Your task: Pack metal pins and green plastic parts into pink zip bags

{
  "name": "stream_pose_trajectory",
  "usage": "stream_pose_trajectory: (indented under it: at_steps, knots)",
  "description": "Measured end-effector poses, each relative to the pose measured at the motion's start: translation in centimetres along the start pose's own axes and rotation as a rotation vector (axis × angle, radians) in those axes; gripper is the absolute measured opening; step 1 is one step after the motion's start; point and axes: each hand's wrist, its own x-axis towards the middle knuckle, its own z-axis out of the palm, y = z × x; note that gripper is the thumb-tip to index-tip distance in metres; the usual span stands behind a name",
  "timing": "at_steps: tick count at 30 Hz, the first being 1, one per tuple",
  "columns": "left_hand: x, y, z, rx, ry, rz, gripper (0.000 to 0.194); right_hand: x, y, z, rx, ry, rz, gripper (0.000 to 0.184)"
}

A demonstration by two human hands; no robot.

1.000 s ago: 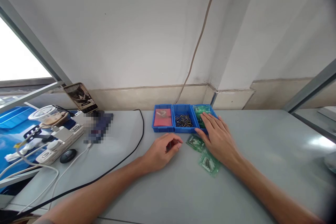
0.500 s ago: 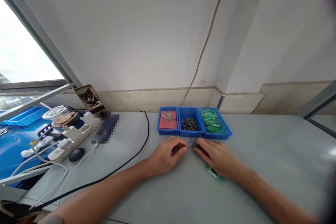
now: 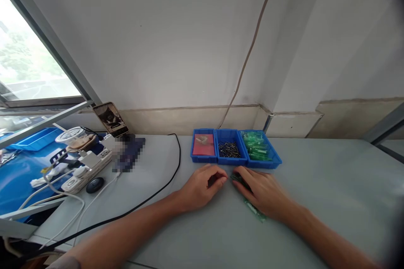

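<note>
My left hand (image 3: 203, 187) rests on the grey table, thumb and forefinger pinched together; whatever may be between the tips is too small to name. Just right of it, my right hand (image 3: 260, 189) is closed on a small clear green plastic packet (image 3: 255, 211). One end of the packet pokes out at the thumb and fingertips, and the other sticks out below the palm with something whitish inside. Behind the hands stand three blue bins: one with a red card (image 3: 203, 145), one with dark metal screw-like pieces (image 3: 229, 150), one with green packets (image 3: 255, 145).
A black cable (image 3: 151, 196) crosses the table on the left. Beyond it are a power strip (image 3: 85, 170), a black mouse-like puck (image 3: 95, 185) and a propped phone (image 3: 110, 118). The wall (image 3: 176, 50) closes off the back.
More of the green packet shows at my right fingertips, and its lower end sits slightly further left. My left hand has barely moved. The whole view has shifted a little.
</note>
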Motion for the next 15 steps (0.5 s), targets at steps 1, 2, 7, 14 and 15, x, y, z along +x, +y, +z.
stream_pose_trajectory:
  at_steps: [1, 2, 7, 14, 15]
  knots:
    - [0.0, 0.0, 0.0, 0.001, 0.001, -0.002, 0.021, 0.01, 0.0, 0.05, -0.002, 0.014, 0.004, 0.013]
    - [0.0, -0.02, 0.02, 0.002, 0.002, -0.003, 0.022, 0.0, 0.04, 0.09, 0.001, 0.031, 0.01, 0.014]
    - [0.0, -0.15, 0.13, 0.0, 0.005, 0.006, 0.021, -0.07, 0.24, 0.12, 0.018, 0.025, 0.034, 0.021]
    - [0.01, -0.01, -0.03, 0.007, -0.009, -0.011, 0.024, 0.05, 0.27, 0.55, -0.034, 0.051, 0.029, 0.02]
    - [0.02, 0.02, -0.06, 0.009, -0.013, -0.01, 0.024, 0.02, 0.37, 0.59, -0.032, 0.067, 0.033, 0.02]
